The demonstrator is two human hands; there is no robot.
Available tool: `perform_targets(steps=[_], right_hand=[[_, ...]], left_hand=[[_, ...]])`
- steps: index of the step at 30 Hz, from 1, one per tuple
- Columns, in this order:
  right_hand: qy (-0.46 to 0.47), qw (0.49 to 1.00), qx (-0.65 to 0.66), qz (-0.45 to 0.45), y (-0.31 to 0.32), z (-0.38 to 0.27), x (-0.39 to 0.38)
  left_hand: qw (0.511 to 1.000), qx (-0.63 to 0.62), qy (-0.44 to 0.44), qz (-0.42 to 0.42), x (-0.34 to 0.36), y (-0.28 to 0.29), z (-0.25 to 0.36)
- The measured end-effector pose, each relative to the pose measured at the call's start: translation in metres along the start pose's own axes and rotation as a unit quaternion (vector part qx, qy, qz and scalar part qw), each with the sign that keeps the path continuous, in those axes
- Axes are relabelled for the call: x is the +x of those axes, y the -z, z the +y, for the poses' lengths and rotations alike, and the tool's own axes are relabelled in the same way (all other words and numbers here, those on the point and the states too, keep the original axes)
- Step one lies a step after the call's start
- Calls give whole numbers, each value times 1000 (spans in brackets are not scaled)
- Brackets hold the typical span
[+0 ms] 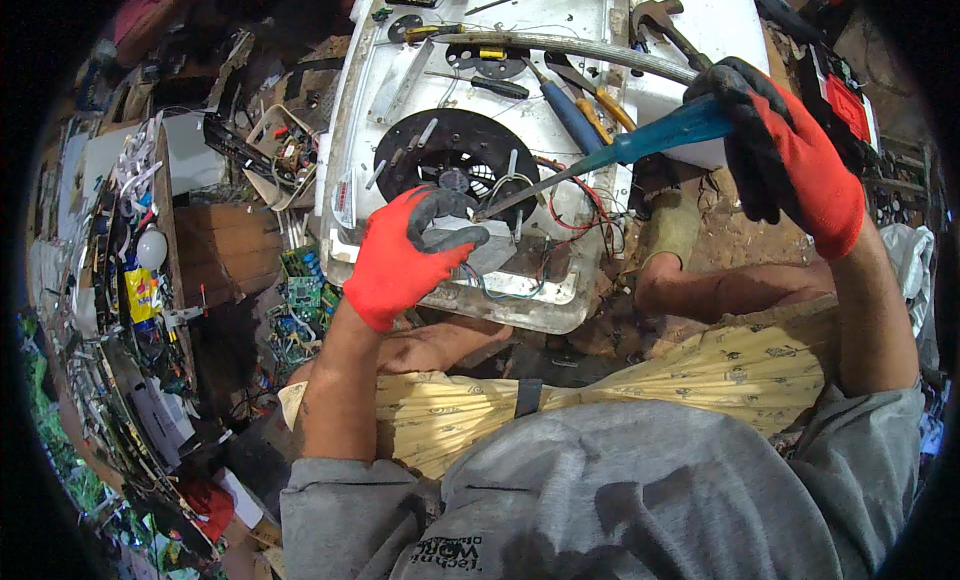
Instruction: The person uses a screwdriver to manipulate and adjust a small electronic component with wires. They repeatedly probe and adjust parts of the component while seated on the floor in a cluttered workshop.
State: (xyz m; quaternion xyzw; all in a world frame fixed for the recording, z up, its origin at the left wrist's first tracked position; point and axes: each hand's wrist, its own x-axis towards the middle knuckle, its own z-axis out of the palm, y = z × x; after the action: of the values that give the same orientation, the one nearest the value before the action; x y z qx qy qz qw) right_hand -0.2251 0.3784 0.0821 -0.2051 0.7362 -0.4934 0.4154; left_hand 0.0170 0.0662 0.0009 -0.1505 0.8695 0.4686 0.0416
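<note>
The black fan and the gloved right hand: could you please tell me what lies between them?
In the head view, the screwdriver's metal shaft spans it, from the right hand toward the black fan, crossing red wires.

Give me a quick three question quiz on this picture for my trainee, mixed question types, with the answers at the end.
1. True or false: the right hand holds a hammer.
2. Which hand rests on the grey block beside the black fan: A left, B right?
3. Fill in: the screwdriver handle is ____ in colour.

Key
1. False: it grips a screwdriver.
2. A, the left hand.
3. Blue.
</note>
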Motion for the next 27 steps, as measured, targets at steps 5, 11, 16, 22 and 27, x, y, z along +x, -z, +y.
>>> perform_targets(steps=[5, 11, 16, 22, 27], right_hand=[[86, 996, 17, -13, -5, 14, 8], [67, 995, 42, -66, 2, 16, 10], [115, 987, -85, -67, 8, 17, 8], [273, 960, -52, 33, -7, 45, 18], [196, 968, -152, -24, 6, 26, 16]], left_hand=[[999, 27, -30, -12, 4, 1, 2], [999, 24, -33, -8, 4, 1, -3], [997, 63, -50, -11, 4, 3, -2], [1000, 0, 17, -16, 6, 0, -8], [1000, 24, 10, -16, 5, 0, -6]])
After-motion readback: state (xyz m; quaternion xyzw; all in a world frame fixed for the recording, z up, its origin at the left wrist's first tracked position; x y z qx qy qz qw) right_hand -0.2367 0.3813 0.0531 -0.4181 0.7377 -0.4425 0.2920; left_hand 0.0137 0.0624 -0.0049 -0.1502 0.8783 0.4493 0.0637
